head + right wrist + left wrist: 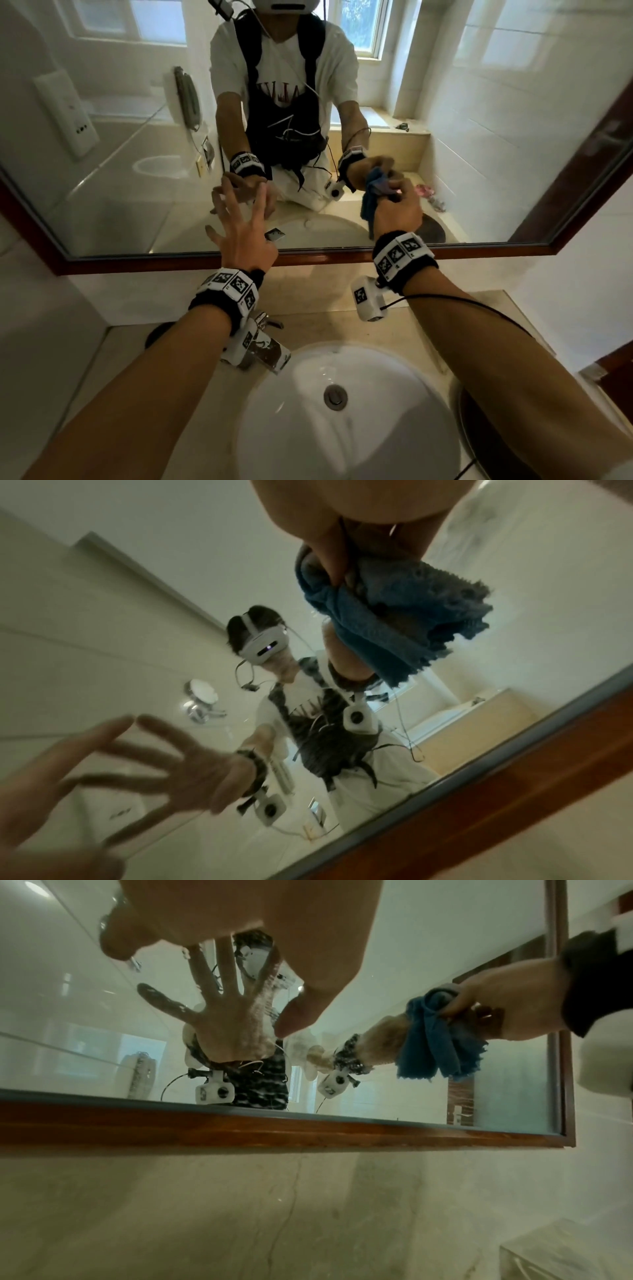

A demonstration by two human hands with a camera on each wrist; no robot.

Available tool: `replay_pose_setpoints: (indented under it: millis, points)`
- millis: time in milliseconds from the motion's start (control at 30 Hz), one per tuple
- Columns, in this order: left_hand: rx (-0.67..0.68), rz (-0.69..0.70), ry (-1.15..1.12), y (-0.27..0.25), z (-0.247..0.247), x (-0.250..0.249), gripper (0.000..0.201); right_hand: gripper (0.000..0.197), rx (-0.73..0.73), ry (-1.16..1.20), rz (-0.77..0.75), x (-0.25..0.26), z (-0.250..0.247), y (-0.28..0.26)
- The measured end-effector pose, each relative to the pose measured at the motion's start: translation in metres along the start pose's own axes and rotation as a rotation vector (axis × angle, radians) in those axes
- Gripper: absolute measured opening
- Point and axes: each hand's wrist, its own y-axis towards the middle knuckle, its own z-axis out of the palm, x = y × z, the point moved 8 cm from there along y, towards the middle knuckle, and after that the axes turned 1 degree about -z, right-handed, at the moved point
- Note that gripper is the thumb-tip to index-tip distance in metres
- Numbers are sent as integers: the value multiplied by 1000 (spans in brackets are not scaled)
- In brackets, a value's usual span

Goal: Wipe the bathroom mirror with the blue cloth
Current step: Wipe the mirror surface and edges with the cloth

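The bathroom mirror [120,154] in its brown wooden frame [308,255] hangs above the sink. My right hand [397,209] grips the bunched blue cloth [371,202] against or just off the lower right part of the glass. The cloth [431,1042] hangs down from the fingers, and its frayed edge [377,620] shows in the right wrist view. My left hand [239,219] is open with its fingers spread wide, their tips at or very close to the glass left of the cloth. It holds nothing.
A white basin [291,428] with a chrome faucet [267,349] sits in the beige stone counter [342,318] under my forearms. A dark round object [486,428] lies on the counter to the right of the basin. White tiled walls close both sides.
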Motion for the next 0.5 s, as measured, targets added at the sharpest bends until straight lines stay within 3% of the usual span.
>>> replay_pose_setpoints:
  millis: [133, 267, 367, 500]
  points:
    - [9, 14, -23, -1, -9, 10, 107, 23, 139, -154, -174, 25, 51, -46]
    - [57, 1, -24, -6, -15, 28, 106, 20, 301, -219, -310, 46, 117, -101]
    - [78, -33, 16, -7, -19, 52, 107, 18, 337, -199, -296, 42, 144, -124]
    - [127, -78, 44, -5, -20, 70, 105, 19, 337, -176, -314, 35, 144, -122]
